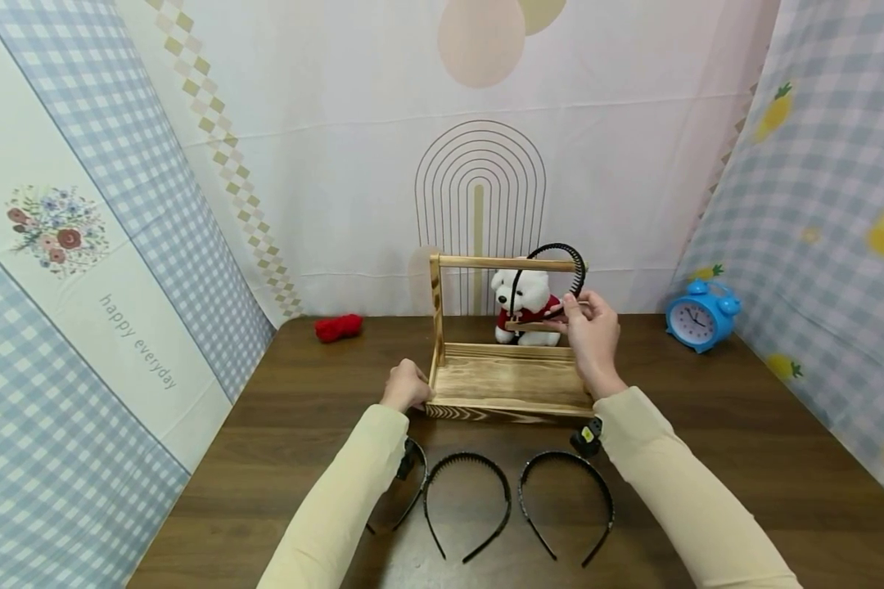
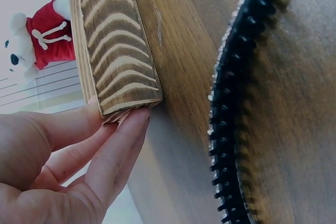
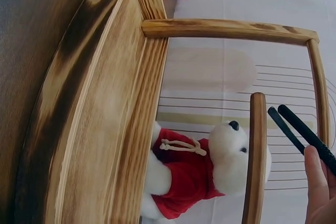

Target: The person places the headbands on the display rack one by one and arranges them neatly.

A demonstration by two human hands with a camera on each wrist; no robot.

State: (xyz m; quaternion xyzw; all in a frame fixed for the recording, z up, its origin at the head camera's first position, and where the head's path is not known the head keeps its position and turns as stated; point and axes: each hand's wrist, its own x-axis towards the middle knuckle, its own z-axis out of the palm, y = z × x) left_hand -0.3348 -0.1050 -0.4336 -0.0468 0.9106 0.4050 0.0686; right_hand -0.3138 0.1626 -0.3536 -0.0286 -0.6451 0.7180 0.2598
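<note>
My left hand (image 1: 407, 384) grips the front left corner of a wooden stand (image 1: 511, 411), thumb on one side and fingers beneath in the left wrist view. In my right hand (image 1: 593, 335), a black toothed headband (image 1: 579, 274) is pinched above the stand's right side. Its loop overlaps the top bar in the head view. The two tips (image 3: 286, 121) of that headband point toward a short wooden rod (image 3: 256, 156) with a free end in the right wrist view. Three more black headbands lie in front of the stand: left (image 1: 421, 478), middle (image 1: 467, 456) and right (image 1: 566, 455).
A white plush dog (image 1: 526, 288) in a red top sits behind the stand. A red bundle (image 1: 338, 327) lies at the back left of the table (image 1: 324, 409). At the back right stands a blue alarm clock (image 1: 700, 317). Patterned cloth hangs around the back and sides.
</note>
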